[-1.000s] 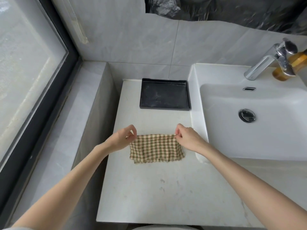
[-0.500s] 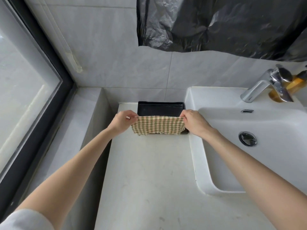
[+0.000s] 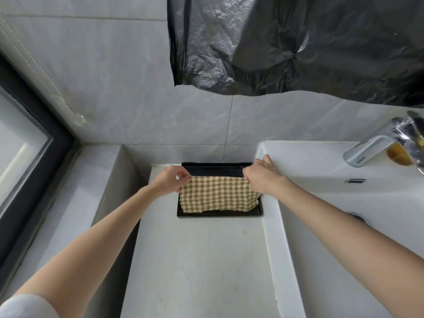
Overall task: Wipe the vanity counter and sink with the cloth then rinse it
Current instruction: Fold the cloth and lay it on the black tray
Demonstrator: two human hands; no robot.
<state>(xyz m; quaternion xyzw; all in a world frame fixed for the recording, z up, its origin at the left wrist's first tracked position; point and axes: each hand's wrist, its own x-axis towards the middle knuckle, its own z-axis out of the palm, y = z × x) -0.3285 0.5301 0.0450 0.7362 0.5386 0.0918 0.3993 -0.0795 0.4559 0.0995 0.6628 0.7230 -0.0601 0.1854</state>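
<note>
A green-and-cream checked cloth (image 3: pixel 218 195) is stretched between my hands over a black tray (image 3: pixel 220 214) at the back of the pale vanity counter (image 3: pixel 197 267). My left hand (image 3: pixel 171 181) pinches the cloth's top left corner. My right hand (image 3: pixel 261 176) pinches its top right corner, close to the sink's left rim. The cloth's lower edge lies in the tray. The white sink (image 3: pixel 344 203) is to the right, with a chrome faucet (image 3: pixel 376 145) at its back.
A drain plug (image 3: pixel 360 218) shows in the basin. An amber bottle (image 3: pixel 399 154) stands behind the faucet. Black plastic sheet (image 3: pixel 298 42) hangs on the tiled wall above. A dark-framed window (image 3: pixel 27 143) and a grey ledge (image 3: pixel 68 203) lie to the left.
Both hands carried the cloth from the middle of the counter back to the tray, and its lower edge now lies in the tray. The camera tilted up.
</note>
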